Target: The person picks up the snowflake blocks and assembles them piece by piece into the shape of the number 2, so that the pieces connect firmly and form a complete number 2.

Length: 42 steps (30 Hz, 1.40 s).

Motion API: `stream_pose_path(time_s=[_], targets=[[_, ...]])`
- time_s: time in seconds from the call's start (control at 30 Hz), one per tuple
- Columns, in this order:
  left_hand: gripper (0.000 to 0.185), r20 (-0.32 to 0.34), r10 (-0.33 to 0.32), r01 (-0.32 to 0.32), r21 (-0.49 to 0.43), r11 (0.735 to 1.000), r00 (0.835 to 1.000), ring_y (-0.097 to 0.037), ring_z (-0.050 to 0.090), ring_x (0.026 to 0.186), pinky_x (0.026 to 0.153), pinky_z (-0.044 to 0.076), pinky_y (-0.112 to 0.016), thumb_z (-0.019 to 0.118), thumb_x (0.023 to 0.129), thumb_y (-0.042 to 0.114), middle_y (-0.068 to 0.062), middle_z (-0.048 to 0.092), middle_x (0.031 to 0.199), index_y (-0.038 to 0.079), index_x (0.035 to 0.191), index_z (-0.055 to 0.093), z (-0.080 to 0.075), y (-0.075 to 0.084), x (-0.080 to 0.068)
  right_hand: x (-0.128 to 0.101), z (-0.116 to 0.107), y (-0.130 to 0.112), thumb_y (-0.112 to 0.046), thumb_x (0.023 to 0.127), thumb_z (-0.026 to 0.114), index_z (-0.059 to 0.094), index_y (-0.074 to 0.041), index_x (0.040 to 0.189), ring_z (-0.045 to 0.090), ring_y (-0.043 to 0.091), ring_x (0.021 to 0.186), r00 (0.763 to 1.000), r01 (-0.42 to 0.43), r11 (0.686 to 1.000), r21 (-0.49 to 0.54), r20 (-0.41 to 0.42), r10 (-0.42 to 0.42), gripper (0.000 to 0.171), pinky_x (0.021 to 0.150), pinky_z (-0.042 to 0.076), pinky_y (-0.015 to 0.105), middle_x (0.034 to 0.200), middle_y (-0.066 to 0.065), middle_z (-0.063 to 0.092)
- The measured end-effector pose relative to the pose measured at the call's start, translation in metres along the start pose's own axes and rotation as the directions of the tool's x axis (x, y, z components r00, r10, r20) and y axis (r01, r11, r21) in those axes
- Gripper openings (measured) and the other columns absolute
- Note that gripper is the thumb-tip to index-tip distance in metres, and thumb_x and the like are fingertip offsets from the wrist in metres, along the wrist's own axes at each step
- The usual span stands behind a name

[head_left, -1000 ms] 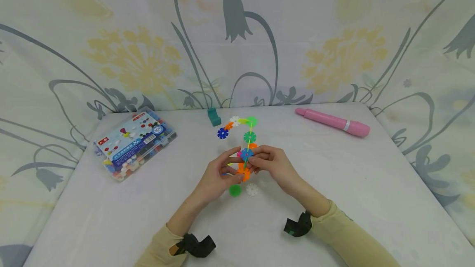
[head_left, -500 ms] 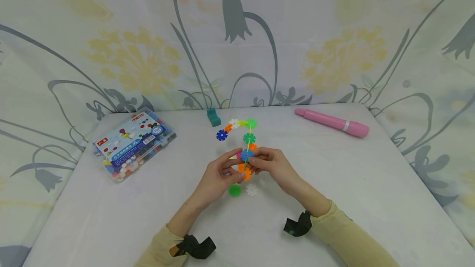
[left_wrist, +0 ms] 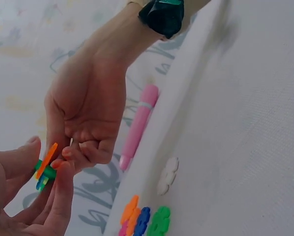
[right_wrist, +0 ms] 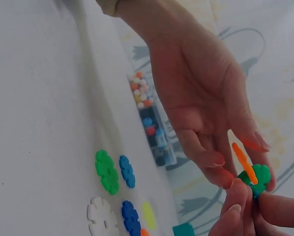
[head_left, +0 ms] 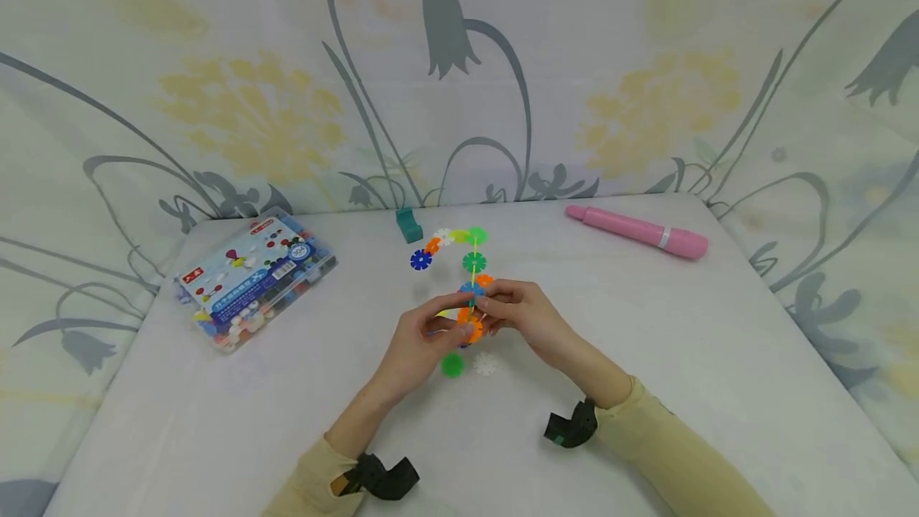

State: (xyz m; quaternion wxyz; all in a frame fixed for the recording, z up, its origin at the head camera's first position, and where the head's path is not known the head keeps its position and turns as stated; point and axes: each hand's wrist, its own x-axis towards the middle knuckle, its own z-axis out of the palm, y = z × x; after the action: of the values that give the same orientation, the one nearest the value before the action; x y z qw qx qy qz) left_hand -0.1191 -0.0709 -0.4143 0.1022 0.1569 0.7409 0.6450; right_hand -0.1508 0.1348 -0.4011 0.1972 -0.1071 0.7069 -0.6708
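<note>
Compared with half a second ago, the change is small: the left hand's index finger now covers more of the blue disc, and the whole view is shifted a little. Both hands keep their place around the chain of discs. I judge that this is fine fitting work at the near end, with the joint perhaps not finished; the fingers hide it, so I cannot be sure.

The left hand pinches this near end between thumb and fingers, at the orange disc and a green disc, with only a thin gap between the tips. The right hand has its fingers curled and pinches the chain too, from the other side, just beside the left fingertips.

From the hands the chain goes forward, and its far end bends to the left, to a dark blue disc. Just below the hands a loose green disc and a loose white disc lie on the table.
</note>
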Motion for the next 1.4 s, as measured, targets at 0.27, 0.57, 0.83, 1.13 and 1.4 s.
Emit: stream_pose_path(time_s=[0.27,0.57,0.83,1.13,1.4], targets=[[0.062,0.013,0.008,-0.009,0.020,1.000,1.000,-0.024,0.065,0.099,0.089,0.056,-0.024,0.077,0.086,0.005,-0.012,0.057,0.135,0.012,0.144,0.054,-0.002,0.001,0.000,0.009,-0.003,-0.002,-0.015,0.100,0.060,0.065,0.006,0.111,0.063,0.017,0.076,0.999,-0.009,0.999,-0.036,0.031,0.010,0.024,0.073,0.055,0.029,0.083,0.002,0.068],[0.059,-0.027,0.040,-0.039,0.035,0.999,0.999,-0.027,0.063,0.108,0.095,0.054,-0.029,0.076,0.087,0.007,-0.019,0.055,0.134,0.014,0.142,0.055,-0.007,-0.001,0.002,0.027,-0.029,0.001,-0.026,0.102,0.059,0.070,0.000,0.109,0.068,0.033,0.083,0.997,0.042,0.914,-0.403,-0.041,-0.064,0.029,0.076,0.057,0.038,0.097,0.016,0.072],[0.059,-0.079,-0.017,0.018,0.012,1.000,0.997,-0.022,0.063,0.091,0.086,0.054,-0.019,0.077,0.087,0.006,-0.017,0.056,0.136,0.018,0.141,0.057,-0.008,-0.001,0.001,0.041,-0.034,0.016,-0.021,0.091,0.072,0.072,-0.008,0.108,0.059,0.021,0.086,0.999,-0.001,0.716,-0.698,-0.038,-0.036,0.021,0.075,0.050,0.031,0.099,0.006,0.068],[0.058,-0.118,-0.031,0.030,-0.007,1.000,0.993,-0.020,0.060,0.083,0.080,0.054,-0.018,0.077,0.085,0.001,-0.016,0.058,0.135,0.016,0.138,0.059,-0.007,0.000,0.002,0.045,-0.031,0.028,-0.016,0.084,0.080,0.072,-0.007,0.106,0.056,0.020,0.084,0.999,0.026,0.659,-0.752,-0.012,-0.052,0.025,0.077,0.049,0.032,0.097,0.007,0.063],[0.056,-0.143,-0.044,0.042,-0.017,0.999,0.989,-0.019,0.058,0.076,0.073,0.053,-0.016,0.077,0.084,-0.002,-0.017,0.059,0.134,0.014,0.136,0.062,-0.008,0.003,-0.001,0.041,-0.027,0.029,-0.011,0.085,0.078,0.066,-0.009,0.099,0.056,0.018,0.081,0.994,0.071,0.707,-0.703,-0.013,-0.113,0.018,0.075,0.049,0.030,0.095,0.004,0.067]])
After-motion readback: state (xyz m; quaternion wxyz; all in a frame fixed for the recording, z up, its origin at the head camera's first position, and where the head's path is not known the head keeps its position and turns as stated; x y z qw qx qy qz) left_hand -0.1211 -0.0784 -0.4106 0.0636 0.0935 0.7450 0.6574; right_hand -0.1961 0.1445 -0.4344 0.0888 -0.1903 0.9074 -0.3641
